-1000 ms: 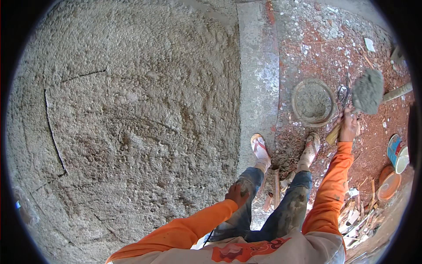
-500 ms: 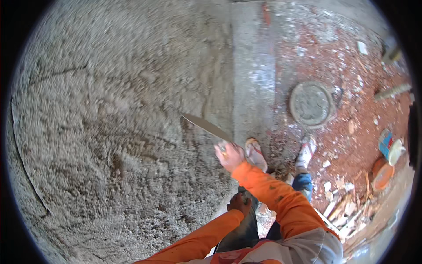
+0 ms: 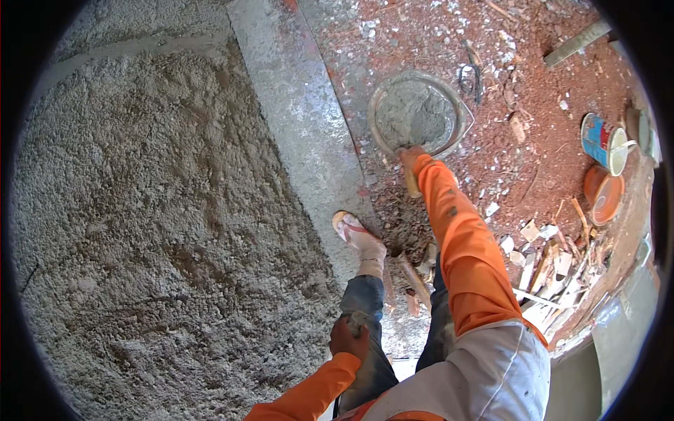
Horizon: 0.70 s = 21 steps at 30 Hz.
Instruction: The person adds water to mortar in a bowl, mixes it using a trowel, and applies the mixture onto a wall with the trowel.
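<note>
My right hand [image 3: 411,156] grips the wooden handle of a trowel [image 3: 412,184] at the near rim of a round bucket [image 3: 377,133]. Wet grey mortar [image 3: 414,112] fills the bucket, and the trowel's blade is hidden from sight there. My left hand [image 3: 349,340] rests closed on my left knee; a greyish patch shows by its fingers, and what it holds, if anything, cannot be made out. A broad rough surface of grey mortar [image 3: 154,203] spreads over the left side.
A smooth concrete strip [image 3: 302,119] borders the rough mortar, with my sandalled left foot [image 3: 358,233] on it. Reddish, rubble-strewn ground [image 3: 512,161] lies right. There stand a blue-and-red can [image 3: 597,140], an orange bucket [image 3: 595,186], a post [image 3: 577,43] and broken wood scraps [image 3: 551,270].
My right hand has swung from the rough mortar surface right and forward to the bucket, still holding the trowel. The view has turned rightward; my left hand stays by my leg.
</note>
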### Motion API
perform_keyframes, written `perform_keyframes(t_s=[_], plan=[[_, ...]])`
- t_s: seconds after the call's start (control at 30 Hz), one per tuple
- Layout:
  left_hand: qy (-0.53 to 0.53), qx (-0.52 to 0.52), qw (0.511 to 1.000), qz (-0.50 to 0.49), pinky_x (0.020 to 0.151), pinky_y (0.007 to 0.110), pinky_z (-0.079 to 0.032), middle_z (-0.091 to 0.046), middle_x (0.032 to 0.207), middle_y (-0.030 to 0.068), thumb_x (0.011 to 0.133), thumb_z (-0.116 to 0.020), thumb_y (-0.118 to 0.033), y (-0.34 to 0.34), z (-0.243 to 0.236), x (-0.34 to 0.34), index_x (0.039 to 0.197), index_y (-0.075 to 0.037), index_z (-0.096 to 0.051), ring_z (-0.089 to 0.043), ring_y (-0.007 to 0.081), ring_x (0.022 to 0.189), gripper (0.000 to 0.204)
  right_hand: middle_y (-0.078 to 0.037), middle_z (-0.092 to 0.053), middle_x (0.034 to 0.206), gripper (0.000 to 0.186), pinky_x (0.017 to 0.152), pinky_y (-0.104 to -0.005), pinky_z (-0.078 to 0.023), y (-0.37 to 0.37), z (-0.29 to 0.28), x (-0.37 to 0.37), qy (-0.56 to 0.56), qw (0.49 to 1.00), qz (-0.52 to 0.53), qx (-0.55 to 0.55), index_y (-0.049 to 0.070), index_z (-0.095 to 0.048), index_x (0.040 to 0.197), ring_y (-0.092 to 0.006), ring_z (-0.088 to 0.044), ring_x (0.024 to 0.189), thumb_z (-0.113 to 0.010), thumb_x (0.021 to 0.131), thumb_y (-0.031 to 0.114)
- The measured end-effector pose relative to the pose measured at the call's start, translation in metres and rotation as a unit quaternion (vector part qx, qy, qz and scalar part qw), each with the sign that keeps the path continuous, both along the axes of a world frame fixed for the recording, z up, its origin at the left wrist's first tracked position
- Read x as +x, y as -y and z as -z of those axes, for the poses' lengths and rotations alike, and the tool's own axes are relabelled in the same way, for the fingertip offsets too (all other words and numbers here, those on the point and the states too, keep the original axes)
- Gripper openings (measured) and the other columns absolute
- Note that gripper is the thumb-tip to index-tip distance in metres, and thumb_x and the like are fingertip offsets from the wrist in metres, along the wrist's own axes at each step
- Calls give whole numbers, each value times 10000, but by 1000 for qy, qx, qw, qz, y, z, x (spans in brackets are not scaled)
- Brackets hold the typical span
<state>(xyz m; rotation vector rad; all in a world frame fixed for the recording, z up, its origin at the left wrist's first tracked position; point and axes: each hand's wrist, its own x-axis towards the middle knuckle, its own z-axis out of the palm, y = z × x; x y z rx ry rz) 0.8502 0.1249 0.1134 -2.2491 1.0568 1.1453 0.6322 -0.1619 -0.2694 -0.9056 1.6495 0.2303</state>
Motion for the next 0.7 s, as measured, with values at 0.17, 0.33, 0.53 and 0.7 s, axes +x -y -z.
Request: perform_keyframes(t_s=[0.17, 0.33, 0.53, 0.7], plan=[[51, -22, 998, 41, 860, 485, -382, -499, 1125, 181, 716, -630, -357, -10, -4, 13, 1129, -44, -456, -469, 363, 1052, 546, 1, -461, 546, 200, 388, -267, -395, -11, -106, -33, 355, 886, 268, 134, 74, -533, 796, -130, -444, 418, -527, 834, 270], [60, 2, 997, 49, 869, 476, -386, -503, 1135, 164, 705, -637, -373, 1, -5, 8, 1138, -64, -457, -474, 357, 1056, 561, -18, -475, 570, 212, 376, -293, -425, -37, -109, -64, 348, 893, 237, 156, 48, -539, 882, -138, -460, 399, -573, 804, 242], [49, 13, 999, 4, 915, 454, -372, -498, 1162, 184, 727, -604, -424, 5, -13, 20, 1183, -76, -470, -466, 362, 1082, 589, -20, -514, 596, 146, 397, -267, -432, 67, -198, -18, 342, 874, 332, -94, 57, -594, 923, -119, -490, 442, -556, 825, 159], [26, 36, 999, -17, 940, 446, -360, -488, 1183, 203, 740, -581, -462, 2, -11, 39, 1208, -49, -457, -464, 348, 1103, 637, -23, -525, 639, 160, 442, -233, -435, 148, -363, -48, 282, 788, 331, -435, 57, -550, 927, -112, -514, 501, -546, 877, 209]])
